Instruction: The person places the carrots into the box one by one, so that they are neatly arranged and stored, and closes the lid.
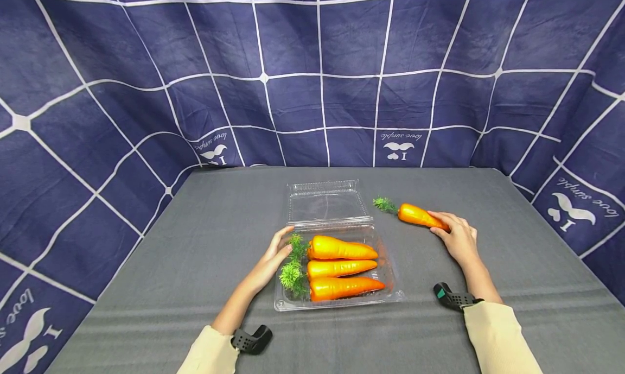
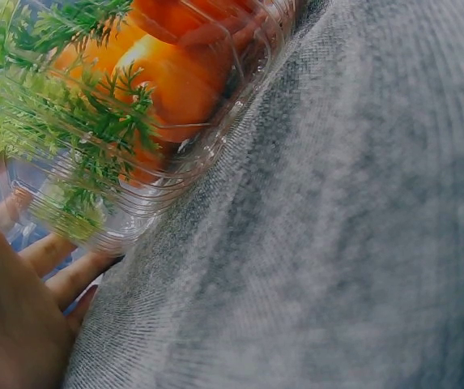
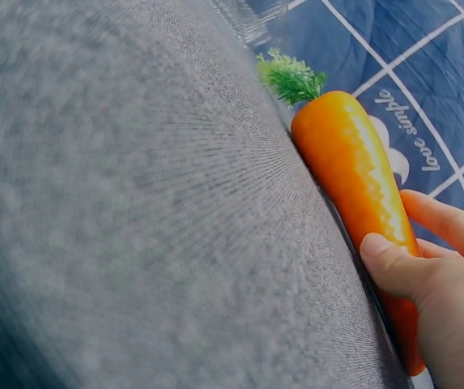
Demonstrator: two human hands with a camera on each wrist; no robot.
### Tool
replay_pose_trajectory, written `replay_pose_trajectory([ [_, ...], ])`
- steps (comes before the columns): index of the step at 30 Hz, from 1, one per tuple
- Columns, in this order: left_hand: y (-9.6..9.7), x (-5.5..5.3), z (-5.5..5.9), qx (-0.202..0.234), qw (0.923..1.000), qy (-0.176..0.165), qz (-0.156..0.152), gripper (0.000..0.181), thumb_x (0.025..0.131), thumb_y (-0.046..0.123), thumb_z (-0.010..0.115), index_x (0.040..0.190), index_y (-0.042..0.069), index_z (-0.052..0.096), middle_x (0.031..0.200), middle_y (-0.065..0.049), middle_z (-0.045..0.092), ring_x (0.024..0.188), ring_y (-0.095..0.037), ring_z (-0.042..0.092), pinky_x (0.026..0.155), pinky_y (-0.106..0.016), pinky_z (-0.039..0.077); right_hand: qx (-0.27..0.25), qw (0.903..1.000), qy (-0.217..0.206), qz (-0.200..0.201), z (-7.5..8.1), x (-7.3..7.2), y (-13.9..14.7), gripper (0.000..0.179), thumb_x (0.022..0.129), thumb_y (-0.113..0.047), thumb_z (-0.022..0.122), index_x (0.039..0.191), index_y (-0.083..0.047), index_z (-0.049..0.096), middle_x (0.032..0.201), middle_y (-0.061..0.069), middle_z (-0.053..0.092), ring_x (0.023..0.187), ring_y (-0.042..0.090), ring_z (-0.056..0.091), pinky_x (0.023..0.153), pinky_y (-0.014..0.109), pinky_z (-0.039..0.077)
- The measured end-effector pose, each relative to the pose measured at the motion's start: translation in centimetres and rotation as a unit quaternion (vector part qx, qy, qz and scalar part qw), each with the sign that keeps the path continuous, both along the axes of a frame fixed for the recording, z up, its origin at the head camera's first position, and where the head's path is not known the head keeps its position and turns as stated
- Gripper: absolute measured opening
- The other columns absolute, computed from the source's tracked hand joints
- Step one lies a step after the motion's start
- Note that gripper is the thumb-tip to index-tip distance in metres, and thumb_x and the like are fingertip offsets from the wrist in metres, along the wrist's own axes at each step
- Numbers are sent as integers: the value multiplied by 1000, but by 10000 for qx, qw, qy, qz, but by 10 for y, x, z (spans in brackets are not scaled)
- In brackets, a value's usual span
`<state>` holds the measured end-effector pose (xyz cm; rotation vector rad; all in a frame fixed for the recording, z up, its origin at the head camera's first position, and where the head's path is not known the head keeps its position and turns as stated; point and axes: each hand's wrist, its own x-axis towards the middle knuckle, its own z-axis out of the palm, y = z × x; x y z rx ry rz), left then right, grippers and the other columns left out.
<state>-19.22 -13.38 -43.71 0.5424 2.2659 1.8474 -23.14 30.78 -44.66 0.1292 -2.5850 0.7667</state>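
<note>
On the right of the table, my right hand (image 1: pixel 459 238) holds an orange carrot (image 1: pixel 415 214) by its narrow end, thumb on one side and fingers on the other. The carrot's green top (image 3: pixel 292 79) points away from the hand, towards the container. My left hand (image 1: pixel 267 262) rests against the left wall of a clear plastic container (image 1: pixel 337 306), its fingers (image 2: pixel 74 279) fairly straight along the outside. Inside lie three carrots (image 1: pixel 342 248) side by side, their leafy tops (image 1: pixel 292 276) towards the left hand. The hinged lid (image 1: pixel 327 204) is folded back flat behind the container.
A grey cloth (image 1: pixel 205 211) covers the table. Behind and at both sides hangs a blue curtain (image 1: pixel 351 102) with white grid lines. Black bands (image 1: pixel 251 340) are strapped on both wrists, below cream sleeves (image 1: pixel 503 336).
</note>
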Motion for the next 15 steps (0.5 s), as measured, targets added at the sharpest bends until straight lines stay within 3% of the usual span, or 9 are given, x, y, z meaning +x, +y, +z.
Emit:
replay_pose_trajectory([
  [15,0,-1,-1,-32,10000,37,11,48,98,24,37,142,16,19,148,-15,18,136,-36,20,106,-56,23,51,9996,-292,-27,10,2,-1,37,83,-16,64,120,-13,59,121,18,56,106,43,45,79,57,26],
])
